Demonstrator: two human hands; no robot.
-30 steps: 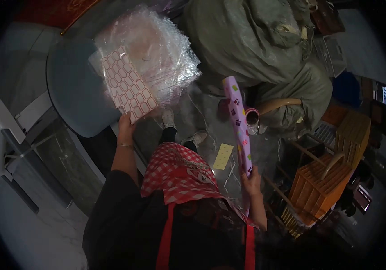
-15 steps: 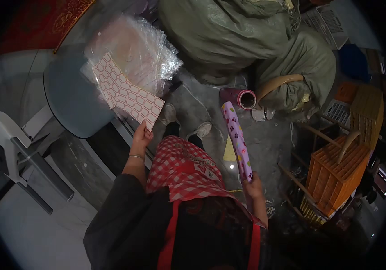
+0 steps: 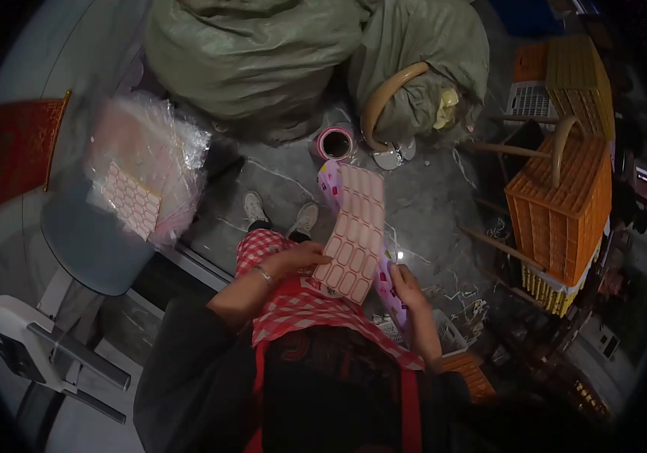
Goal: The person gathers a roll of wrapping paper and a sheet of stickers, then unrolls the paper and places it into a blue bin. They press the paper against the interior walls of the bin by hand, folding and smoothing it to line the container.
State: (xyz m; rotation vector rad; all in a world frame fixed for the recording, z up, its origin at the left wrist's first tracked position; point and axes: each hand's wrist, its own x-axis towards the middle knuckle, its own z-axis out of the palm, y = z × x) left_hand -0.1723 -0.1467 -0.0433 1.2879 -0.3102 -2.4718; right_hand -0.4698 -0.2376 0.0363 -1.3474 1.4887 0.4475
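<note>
My left hand (image 3: 301,260) pinches the lower left edge of a label sheet (image 3: 355,226), pale with red-outlined rounded boxes. The sheet lies across the front of a purple patterned roll (image 3: 330,185) and hides much of its middle. My right hand (image 3: 408,287) grips the lower end of that roll. Whether the sheet touches the roll I cannot tell. A second label sheet (image 3: 133,204) rests on the pile of clear plastic bags (image 3: 180,143) at the left.
Large green sacks (image 3: 255,68) stand ahead, and a pink-rimmed roll (image 3: 336,143) is upright on the floor beside them. At right are stacked orange baskets (image 3: 557,219) near wooden chair parts. A grey seat (image 3: 97,245) with a white-and-black frame stands left.
My left hand has carried the label sheet from the pile rightward to the roll. The roll's lower end has shifted slightly left, and the camera view has turned right.
</note>
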